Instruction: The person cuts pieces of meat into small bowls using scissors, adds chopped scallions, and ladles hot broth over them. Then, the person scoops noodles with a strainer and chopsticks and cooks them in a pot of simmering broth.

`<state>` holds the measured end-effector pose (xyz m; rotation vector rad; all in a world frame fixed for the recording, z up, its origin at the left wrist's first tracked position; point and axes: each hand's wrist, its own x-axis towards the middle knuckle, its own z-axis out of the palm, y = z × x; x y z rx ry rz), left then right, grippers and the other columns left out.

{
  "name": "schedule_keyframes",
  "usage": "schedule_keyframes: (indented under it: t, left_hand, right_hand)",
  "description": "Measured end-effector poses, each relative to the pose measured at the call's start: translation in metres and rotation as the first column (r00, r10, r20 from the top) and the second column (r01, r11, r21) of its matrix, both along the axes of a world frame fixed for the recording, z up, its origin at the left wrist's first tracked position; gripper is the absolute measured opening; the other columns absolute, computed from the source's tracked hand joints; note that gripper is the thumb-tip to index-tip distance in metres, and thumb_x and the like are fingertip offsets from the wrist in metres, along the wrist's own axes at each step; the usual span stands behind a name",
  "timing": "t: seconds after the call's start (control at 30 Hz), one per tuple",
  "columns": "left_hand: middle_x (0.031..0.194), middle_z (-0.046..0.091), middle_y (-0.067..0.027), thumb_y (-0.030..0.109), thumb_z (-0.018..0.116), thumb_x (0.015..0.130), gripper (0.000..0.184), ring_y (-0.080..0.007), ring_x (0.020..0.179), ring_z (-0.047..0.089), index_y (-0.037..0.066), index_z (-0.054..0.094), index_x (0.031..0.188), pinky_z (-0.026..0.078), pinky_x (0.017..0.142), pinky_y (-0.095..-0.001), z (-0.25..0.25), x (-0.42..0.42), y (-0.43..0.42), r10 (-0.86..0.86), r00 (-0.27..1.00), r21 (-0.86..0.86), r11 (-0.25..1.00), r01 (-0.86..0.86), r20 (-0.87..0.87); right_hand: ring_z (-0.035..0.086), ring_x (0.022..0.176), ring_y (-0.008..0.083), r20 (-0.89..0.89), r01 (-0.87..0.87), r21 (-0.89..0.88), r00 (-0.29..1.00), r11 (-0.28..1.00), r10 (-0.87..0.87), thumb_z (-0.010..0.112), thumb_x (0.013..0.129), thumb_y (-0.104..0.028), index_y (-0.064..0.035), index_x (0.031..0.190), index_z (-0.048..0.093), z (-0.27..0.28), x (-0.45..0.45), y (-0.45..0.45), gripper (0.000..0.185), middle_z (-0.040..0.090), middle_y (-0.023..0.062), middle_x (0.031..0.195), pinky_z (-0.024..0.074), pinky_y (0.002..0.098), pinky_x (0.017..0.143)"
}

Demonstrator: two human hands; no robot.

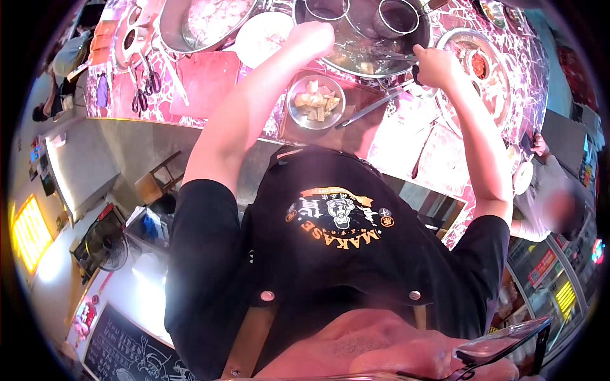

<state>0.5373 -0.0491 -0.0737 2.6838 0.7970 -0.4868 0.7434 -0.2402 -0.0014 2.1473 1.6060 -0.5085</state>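
Note:
My left hand [314,39] is closed over the near-left rim of a wide metal pot [363,71]; whatever its fingers hold is hidden. My right hand [438,67] grips black-handled scissors [395,57] at the pot's right side, with the blades pointing left over the dark liquid. Wire strainers [399,18] sit in the far part of the pot. Closer to my body, a metal bowl [292,109] holds several pale, cut chunks [316,101]. A long metal utensil [375,106] lies to the right of that bowl.
At the left are a large metal pot [170,32], a white plate [257,41] and more scissors [141,96]. On the right stands a round tray [504,95] with a small bowl of red food [480,63]. Another person [549,184] is beyond the table's right edge.

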Motion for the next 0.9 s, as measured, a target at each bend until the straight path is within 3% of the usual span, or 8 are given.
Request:
schedule_keyframes:
  t: [0.2, 0.37, 0.47, 0.57, 0.7, 0.73, 0.77, 0.9]
  left_hand:
    - [0.094, 0.074, -0.0069, 0.016, 0.062, 0.076, 0.019, -0.0229, 0.09, 0.071, 0.015, 0.077, 0.087, 0.056, 0.072, -0.0363, 0.001, 0.026, -0.024, -0.095, 0.993, -0.023, 0.995, 0.093, -0.064]
    - [0.095, 0.074, -0.0017, 0.013, 0.065, 0.072, 0.021, -0.0185, 0.091, 0.07, 0.019, 0.078, 0.087, 0.056, 0.07, -0.0319, 0.002, 0.048, -0.029, -0.136, 0.967, -0.069, 0.99, 0.124, -0.215]
    - [0.094, 0.074, -0.0015, 0.012, 0.065, 0.072, 0.022, -0.0174, 0.091, 0.071, 0.019, 0.078, 0.088, 0.056, 0.07, -0.0318, -0.024, 0.058, -0.024, -0.113, 0.961, -0.073, 0.993, 0.098, -0.251]
    - [0.1, 0.074, -0.008, 0.009, 0.062, 0.076, 0.026, -0.0237, 0.094, 0.071, 0.013, 0.077, 0.097, 0.057, 0.075, -0.0353, -0.04, 0.061, -0.021, -0.137, 0.974, -0.184, 0.977, 0.104, -0.179]
    - [0.096, 0.074, -0.0035, 0.011, 0.064, 0.072, 0.023, -0.0226, 0.087, 0.071, 0.017, 0.078, 0.089, 0.055, 0.069, -0.031, -0.082, 0.064, -0.015, -0.114, 0.967, -0.119, 0.989, 0.089, -0.226]
    - [0.091, 0.074, -0.0062, 0.014, 0.062, 0.073, 0.018, -0.0246, 0.086, 0.071, 0.013, 0.076, 0.084, 0.055, 0.069, -0.0342, -0.048, 0.059, -0.014, -0.005, 0.981, -0.186, 0.982, -0.032, -0.193]
    - [0.091, 0.074, -0.007, 0.014, 0.062, 0.073, 0.018, -0.0254, 0.086, 0.071, 0.012, 0.076, 0.084, 0.055, 0.069, -0.0353, -0.04, 0.052, -0.012, 0.008, 0.988, -0.191, 0.981, -0.038, -0.153]
    - [0.095, 0.072, -0.0106, 0.016, 0.059, 0.076, 0.021, -0.03, 0.087, 0.07, 0.011, 0.075, 0.088, 0.056, 0.072, -0.0403, -0.006, 0.022, -0.007, 0.045, 0.999, -0.212, 0.976, -0.046, -0.009]
  right_hand:
    - [0.069, 0.097, 0.0316, -0.04, -0.024, -0.293, 0.999, 0.956, 0.013, 0.056, 0.077, -0.014, -0.0008, 0.099, 0.073, -0.026, -0.002, 0.046, 0.031, 0.071, 0.0162, 0.104, 0.0557, 0.0395, 0.084]
    - [0.069, 0.1, 0.03, -0.042, 0.006, -0.389, 0.999, 0.921, -0.025, 0.059, 0.078, -0.019, -0.0051, 0.103, 0.073, -0.047, -0.011, 0.07, 0.032, 0.071, 0.0132, 0.108, 0.0548, 0.0391, 0.084]
    - [0.068, 0.103, 0.0295, -0.106, -0.11, -0.421, 0.992, 0.9, 0.072, 0.061, 0.079, -0.022, -0.0077, 0.105, 0.074, -0.057, -0.019, 0.082, 0.033, 0.071, 0.011, 0.111, 0.0541, 0.0393, 0.086]
    - [0.068, 0.1, 0.0318, -0.124, -0.149, -0.421, 0.987, 0.895, 0.106, 0.062, 0.079, -0.016, -0.0075, 0.104, 0.074, -0.076, -0.022, 0.088, 0.029, 0.071, 0.0129, 0.108, 0.0549, 0.0403, 0.085]
    - [0.068, 0.101, 0.0344, -0.189, -0.106, -0.241, 0.98, 0.965, 0.06, 0.056, 0.079, -0.004, -0.0023, 0.102, 0.073, -0.114, 0.015, 0.063, 0.029, 0.069, 0.0209, 0.107, 0.0547, 0.0432, 0.086]
    - [0.066, 0.098, 0.038, -0.212, -0.104, -0.172, 0.975, 0.98, 0.066, 0.056, 0.074, -0.001, -0.0027, 0.103, 0.066, -0.085, 0.015, 0.055, 0.031, 0.069, 0.0208, 0.1, 0.0525, 0.0466, 0.085]
    - [0.065, 0.099, 0.0377, -0.187, -0.09, -0.193, 0.981, 0.977, 0.054, 0.058, 0.075, -0.002, -0.0049, 0.105, 0.066, -0.066, 0.016, 0.049, 0.031, 0.069, 0.0198, 0.101, 0.0521, 0.047, 0.085]
    - [0.065, 0.097, 0.0378, -0.224, 0.035, 0.052, 0.974, 0.998, -0.023, 0.063, 0.077, -0.005, -0.0082, 0.117, 0.061, -0.021, 0.025, 0.001, 0.041, 0.069, 0.019, 0.1, 0.0517, 0.0464, 0.085]
